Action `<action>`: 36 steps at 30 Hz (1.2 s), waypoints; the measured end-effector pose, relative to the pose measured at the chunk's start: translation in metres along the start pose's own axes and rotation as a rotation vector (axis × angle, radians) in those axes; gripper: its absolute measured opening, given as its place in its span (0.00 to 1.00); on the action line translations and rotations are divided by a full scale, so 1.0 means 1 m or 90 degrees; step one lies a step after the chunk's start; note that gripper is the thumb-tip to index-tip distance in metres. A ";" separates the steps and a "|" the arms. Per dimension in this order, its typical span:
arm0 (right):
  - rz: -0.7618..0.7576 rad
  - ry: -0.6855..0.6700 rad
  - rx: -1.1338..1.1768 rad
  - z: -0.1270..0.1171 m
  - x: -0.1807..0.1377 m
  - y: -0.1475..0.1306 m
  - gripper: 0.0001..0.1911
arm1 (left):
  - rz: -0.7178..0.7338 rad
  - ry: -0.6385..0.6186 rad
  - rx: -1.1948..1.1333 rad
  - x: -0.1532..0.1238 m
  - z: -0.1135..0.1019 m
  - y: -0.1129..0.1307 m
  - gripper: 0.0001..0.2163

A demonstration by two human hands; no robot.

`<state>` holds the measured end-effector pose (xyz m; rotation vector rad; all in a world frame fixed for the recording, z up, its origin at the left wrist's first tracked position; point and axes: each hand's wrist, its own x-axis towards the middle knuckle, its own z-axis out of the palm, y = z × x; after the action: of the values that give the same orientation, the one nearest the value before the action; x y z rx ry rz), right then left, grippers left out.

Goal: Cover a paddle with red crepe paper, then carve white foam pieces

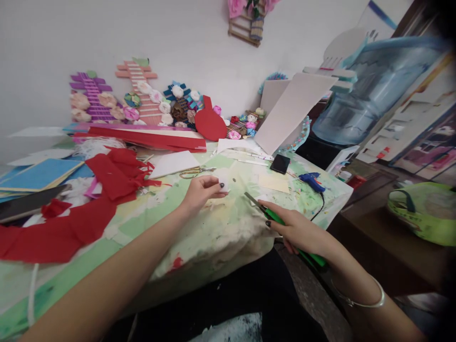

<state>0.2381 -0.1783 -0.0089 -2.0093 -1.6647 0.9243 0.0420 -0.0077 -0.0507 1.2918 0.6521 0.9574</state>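
Note:
My left hand [202, 194] is over the middle of the table, pinching a small white piece [224, 187], which looks like paper or card, between thumb and fingers. To the right, my right hand [297, 228] is closed round a green utility knife [276, 217]; its dark blade points up and left, apart from the white piece. The far end of the handle shows below the wrist. Behind my left hand lie gold-handled scissors [192, 172] beside a white sheet [174, 164]. A pale yellow paper [273, 183] lies beyond the blade.
A blue glue gun [312, 181] and a black phone [280, 164] lie on the right of the stained tablecloth [213, 237]. Red fabric [81, 225] and blue sheets [42, 175] cover the left. Stick-and-flower crafts [146, 102] lean on the wall. A water bottle [374, 90] stands right.

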 end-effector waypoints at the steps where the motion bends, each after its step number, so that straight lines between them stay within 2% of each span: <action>1: -0.005 0.012 0.002 -0.002 0.000 0.001 0.31 | 0.000 -0.001 -0.004 0.000 -0.001 0.000 0.14; 8: -0.052 0.117 -0.001 -0.002 0.007 0.009 0.26 | -0.004 -0.005 -0.006 0.002 -0.006 0.000 0.15; 15: -0.035 0.160 0.030 0.012 0.021 0.005 0.11 | -0.027 0.001 -0.060 0.002 -0.006 0.000 0.16; 20: -0.086 0.204 0.091 0.019 0.028 0.002 0.07 | -0.056 0.004 -0.132 0.001 -0.003 0.002 0.14; 25: -0.130 0.229 0.169 0.029 0.036 -0.005 0.07 | -0.072 -0.016 -0.172 -0.002 0.001 0.004 0.11; 31: -0.142 0.263 0.175 0.037 0.045 -0.012 0.09 | -0.032 -0.097 -0.128 -0.004 0.001 0.003 0.12; 36: -0.132 0.253 0.152 0.043 0.045 -0.014 0.13 | 0.005 -0.123 -0.034 -0.007 0.002 0.003 0.21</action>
<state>0.2022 -0.1371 -0.0420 -1.6910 -1.4321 0.5726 0.0398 -0.0145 -0.0484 1.3213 0.4701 0.8385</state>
